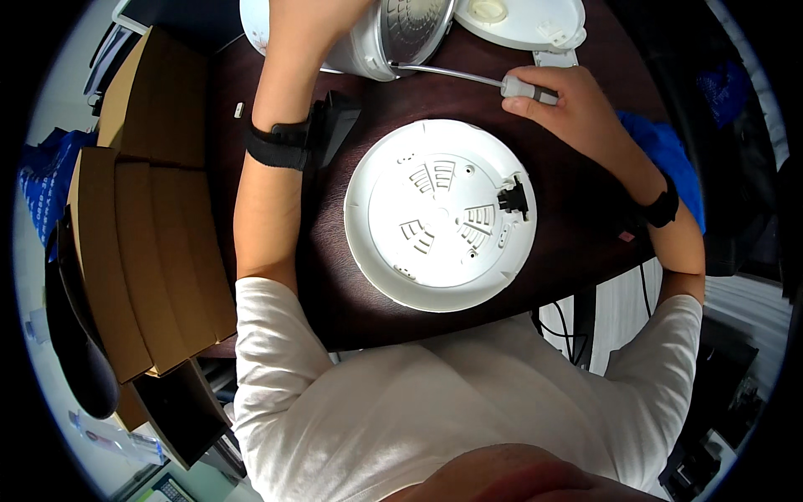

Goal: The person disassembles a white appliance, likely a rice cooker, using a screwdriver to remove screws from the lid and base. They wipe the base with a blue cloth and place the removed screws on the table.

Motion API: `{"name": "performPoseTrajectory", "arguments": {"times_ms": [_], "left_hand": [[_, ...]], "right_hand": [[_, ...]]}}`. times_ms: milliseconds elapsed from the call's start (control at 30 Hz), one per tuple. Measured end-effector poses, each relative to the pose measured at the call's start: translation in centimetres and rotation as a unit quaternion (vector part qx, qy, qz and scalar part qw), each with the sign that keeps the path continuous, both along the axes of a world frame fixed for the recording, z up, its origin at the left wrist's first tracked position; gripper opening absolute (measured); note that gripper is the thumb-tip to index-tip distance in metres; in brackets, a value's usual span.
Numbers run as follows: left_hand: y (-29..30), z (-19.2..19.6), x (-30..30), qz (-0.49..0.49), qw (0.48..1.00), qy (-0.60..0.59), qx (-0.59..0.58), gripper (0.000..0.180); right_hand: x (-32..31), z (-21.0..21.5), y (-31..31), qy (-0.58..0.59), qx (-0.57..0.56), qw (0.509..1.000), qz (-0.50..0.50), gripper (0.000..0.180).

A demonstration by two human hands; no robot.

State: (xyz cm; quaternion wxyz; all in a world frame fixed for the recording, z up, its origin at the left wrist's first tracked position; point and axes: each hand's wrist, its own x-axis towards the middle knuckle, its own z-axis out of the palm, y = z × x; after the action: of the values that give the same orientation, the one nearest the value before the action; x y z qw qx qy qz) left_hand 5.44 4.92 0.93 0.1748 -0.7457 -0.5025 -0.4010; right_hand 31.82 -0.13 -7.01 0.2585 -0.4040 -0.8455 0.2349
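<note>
Head view, right hand (pixel 569 105): clenched round the grey handle of a screwdriver (pixel 502 82); thin metal shaft runs left to the appliance body.
Screwdriver tip: at the rim of the appliance body (pixel 368 46), contact point too small to tell.
Left hand (pixel 314 21): mostly cut off by the top edge, laid on the white appliance body; grip cannot be told.
Appliance body: white plastic shell, rounded, tipped on its side at the far table edge; ribbed metal disc (pixel 418 21) faces right.
Round base plate (pixel 441 213): white moulded plastic, lying flat mid-table between the forearms, apart from both hands; three slotted vent patches, one black socket piece (pixel 513 198) at its right rim.
White lid part (pixel 523 21): smooth, rounded, far right of the body.
Table (pixel 577 217): dark wood grain, glossy.
Wrists: one black band on each, two in all.
Black block (pixel 335 117): beside the left wrist, partly hidden by the forearm.
Cardboard boxes (pixel 150 243): plain brown, flat-sided, stacked in a row at left; at least four.
Blue cloth (pixel 661 151): under the right forearm.
</note>
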Motion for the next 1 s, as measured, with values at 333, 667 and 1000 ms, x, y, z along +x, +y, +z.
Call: {"name": "performPoseTrajectory", "arguments": {"times_ms": [333,667,1000], "left_hand": [[3.4,-1.8,-3.2,-0.075,0.996,0.019,0.045,0.054],[2.1,-1.8,-4.3,-0.096,0.995,0.009,-0.005,0.048],[0.3,-1.9,-5.6,-0.156,0.987,-0.031,-0.005,0.063]], "right_hand": [[-1.0,-0.2,0.7,0.065,-0.134,0.988,0.044,0.029],[-0.2,1.6,0.2,0.005,-0.137,0.989,0.045,0.028],[-1.8,1.2,0.1,0.010,-0.093,0.994,0.059,0.032]]}}
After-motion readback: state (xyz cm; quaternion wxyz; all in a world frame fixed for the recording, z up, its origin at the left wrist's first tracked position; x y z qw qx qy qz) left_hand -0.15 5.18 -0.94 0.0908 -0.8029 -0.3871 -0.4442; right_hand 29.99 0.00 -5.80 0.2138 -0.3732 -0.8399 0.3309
